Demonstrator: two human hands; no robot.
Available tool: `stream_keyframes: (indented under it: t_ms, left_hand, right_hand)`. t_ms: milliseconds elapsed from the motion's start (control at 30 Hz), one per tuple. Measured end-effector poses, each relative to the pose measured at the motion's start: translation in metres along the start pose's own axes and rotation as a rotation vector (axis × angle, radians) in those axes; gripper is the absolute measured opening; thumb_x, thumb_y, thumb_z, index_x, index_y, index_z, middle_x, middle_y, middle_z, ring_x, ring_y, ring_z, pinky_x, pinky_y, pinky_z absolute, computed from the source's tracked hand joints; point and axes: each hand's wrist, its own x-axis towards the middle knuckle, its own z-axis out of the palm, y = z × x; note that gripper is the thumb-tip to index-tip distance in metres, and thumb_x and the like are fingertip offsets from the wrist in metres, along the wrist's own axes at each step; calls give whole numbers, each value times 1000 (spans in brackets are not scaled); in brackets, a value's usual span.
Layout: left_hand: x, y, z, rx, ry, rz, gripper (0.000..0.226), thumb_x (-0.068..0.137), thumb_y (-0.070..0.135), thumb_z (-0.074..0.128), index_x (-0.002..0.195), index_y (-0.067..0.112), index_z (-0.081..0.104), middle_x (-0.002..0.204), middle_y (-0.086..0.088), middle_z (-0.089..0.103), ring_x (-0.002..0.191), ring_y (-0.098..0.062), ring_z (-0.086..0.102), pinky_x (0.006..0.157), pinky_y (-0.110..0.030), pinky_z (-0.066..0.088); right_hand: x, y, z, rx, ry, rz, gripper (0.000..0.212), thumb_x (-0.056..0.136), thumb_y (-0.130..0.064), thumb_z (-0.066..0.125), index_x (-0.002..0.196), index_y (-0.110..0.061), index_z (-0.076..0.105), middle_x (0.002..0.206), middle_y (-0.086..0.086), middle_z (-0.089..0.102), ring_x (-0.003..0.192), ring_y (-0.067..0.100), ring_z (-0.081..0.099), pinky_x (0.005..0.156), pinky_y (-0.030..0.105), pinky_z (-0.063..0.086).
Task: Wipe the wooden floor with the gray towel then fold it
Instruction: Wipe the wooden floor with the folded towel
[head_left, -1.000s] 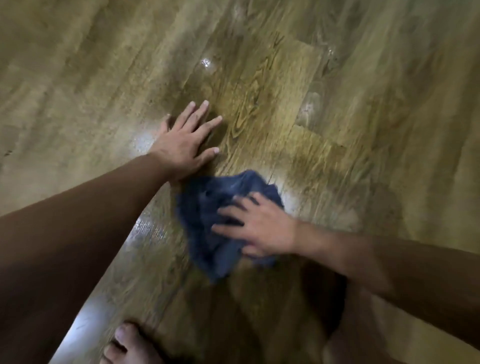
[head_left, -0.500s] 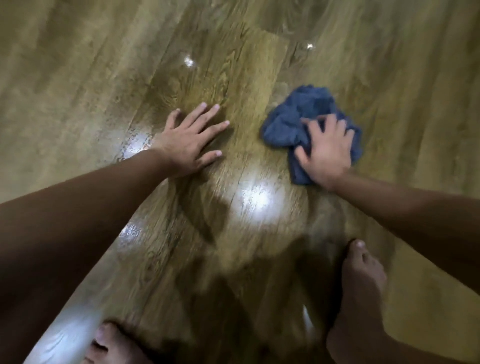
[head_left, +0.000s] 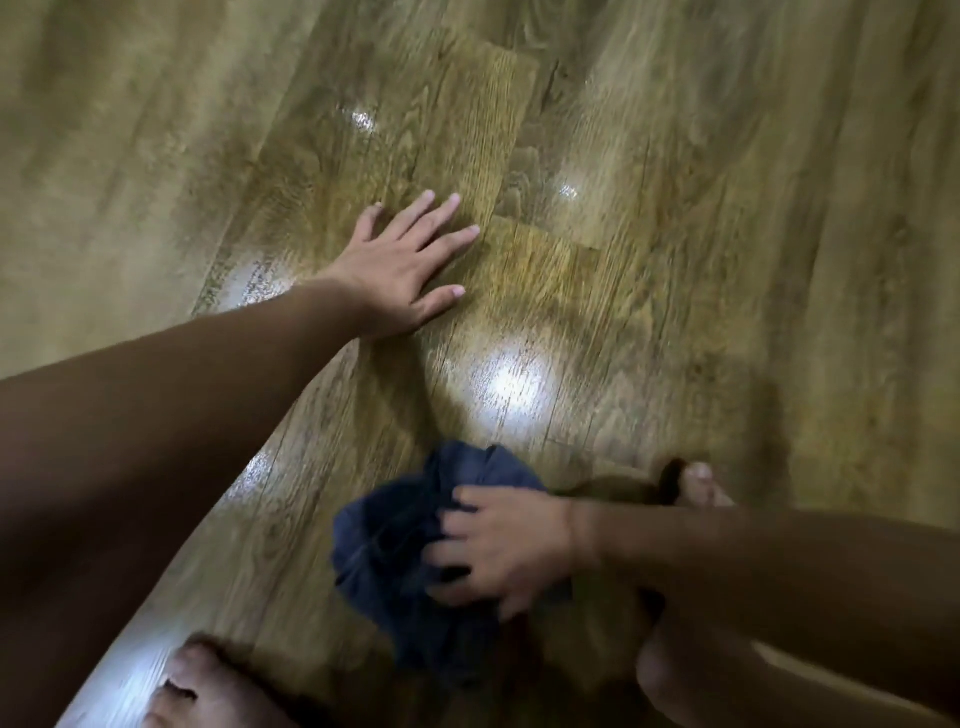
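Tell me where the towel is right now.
In the head view the towel lies bunched on the floor at lower centre, under the right hand, between the two bare feet.

Left hand (head_left: 402, 270) flat on floor (head_left: 727, 208), frame centre-left. Towel (head_left: 410, 551) on floor, lower centre, under right hand (head_left: 511, 545). Bare feet: lower left (head_left: 208, 691), right of centre behind forearm (head_left: 698, 486).
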Motion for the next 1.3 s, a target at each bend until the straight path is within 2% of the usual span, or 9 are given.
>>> stream_keyframes:
  t_ms: [133,300,400,500,600,733,967,1167,1300]
  left_hand:
    - [-2,0,-5,-9,33,-42,69,94,69,20,157,40,8,168,7,-4,155,-16,-6,118,-64,7]
    - [-8,-18,-16,1,-4,-270,76,92,69,38,155,46,1,166,12,-16,153,-17,-14,112,-75,7]
    - [-13,-33,-22,-16,-80,-433,91,84,76,48,153,50,-6,162,14,-30,151,-19,-24,107,-80,3]
    - [-21,-43,-24,-65,-174,-564,103,75,83,53,151,54,-10,156,15,-40,147,-22,-33,102,-84,-1]
    - [-35,-54,-17,-140,-218,-660,105,70,89,51,149,57,-12,157,16,-39,147,-22,-33,101,-85,-1]
    - [-47,-64,-9,-141,-182,-658,84,80,87,36,148,61,-8,162,17,-27,151,-20,-25,101,-85,0]
    - [-46,-69,-10,-169,-141,-555,59,91,75,24,145,65,3,164,22,-17,152,-18,-19,102,-85,1]
    - [-33,-80,-13,-172,-29,-594,56,99,63,28,152,55,12,166,18,-9,153,-14,-15,106,-79,-9]
    - [-18,-89,-15,-345,108,-731,58,97,70,21,152,51,19,167,17,-2,153,-10,-9,109,-71,-16]
  right_hand:
    - [-55,88,-21,-43,100,251,61,73,-65,63,121,-28,68,123,10,63,101,31,54,85,43,39]
    - [-140,204,-41,-125,240,1198,62,79,-52,52,133,-20,53,129,23,50,109,45,50,92,55,40]
    - [-150,255,-53,48,319,1797,62,84,-53,54,135,-21,43,144,22,38,128,47,38,105,60,31]
    - [-126,273,-62,187,352,1994,65,87,-50,55,142,-20,38,157,22,25,141,47,25,112,64,20]
    - [-95,246,-61,47,347,1892,57,87,-48,54,135,-19,43,148,24,36,133,46,35,106,63,26]
    - [-31,191,-62,-45,341,1484,56,77,-51,59,125,-23,53,123,17,48,109,38,47,92,53,35]
    - [89,64,-38,-11,243,776,67,76,-57,62,138,-33,50,129,8,45,111,34,41,99,54,35]
    - [54,122,-48,-91,168,445,66,80,-62,61,139,-34,52,136,4,50,110,27,43,92,44,38]
    - [14,198,-58,-86,281,616,62,79,-55,60,135,-28,58,128,8,56,104,33,51,86,46,41]
